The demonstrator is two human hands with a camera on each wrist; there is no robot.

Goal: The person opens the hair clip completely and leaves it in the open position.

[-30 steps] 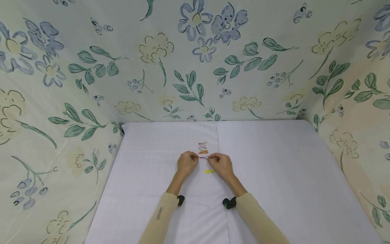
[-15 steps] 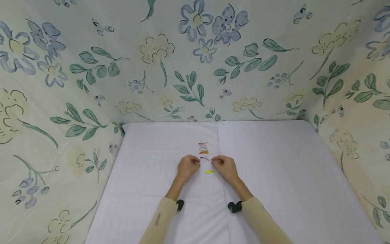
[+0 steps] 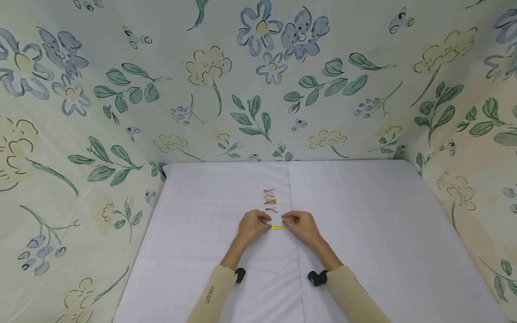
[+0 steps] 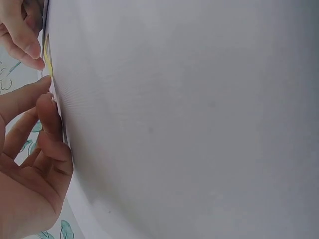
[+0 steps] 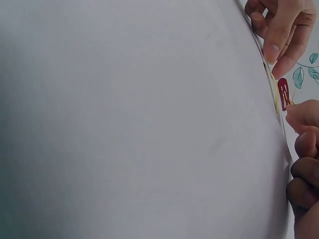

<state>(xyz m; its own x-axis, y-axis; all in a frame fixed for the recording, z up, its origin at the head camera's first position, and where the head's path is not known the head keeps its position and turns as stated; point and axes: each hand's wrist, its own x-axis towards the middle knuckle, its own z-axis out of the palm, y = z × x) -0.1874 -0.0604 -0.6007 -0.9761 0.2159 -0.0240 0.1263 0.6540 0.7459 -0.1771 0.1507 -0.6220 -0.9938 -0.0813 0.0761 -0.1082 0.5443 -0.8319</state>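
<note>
A yellow snap hair clip [image 3: 278, 228] lies on the white cloth between the two hands. My left hand [image 3: 252, 227] is at the clip's left end, thumb and index finger spread a little apart with the tips right beside it. On the other side, my right hand [image 3: 300, 228] has loosely bent fingers, and its fingertips are just off the clip's right end. Beyond them sits a dark red snap clip [image 5: 282, 92], its arms sprung apart, with neither hand on it.
Behind the red clip, an orange clip [image 3: 270, 202] and several thin, sprung-apart clips [image 3: 269, 192] form a column going away from me. The white-covered table [image 3: 363, 224] meets a floral cloth wall [image 3: 258, 107] at its back edge, with more floral cloth at both sides.
Both hands have let go of the dark red clip, leaving it below the orange one. They have drawn back toward me and now flank the yellow clip.
</note>
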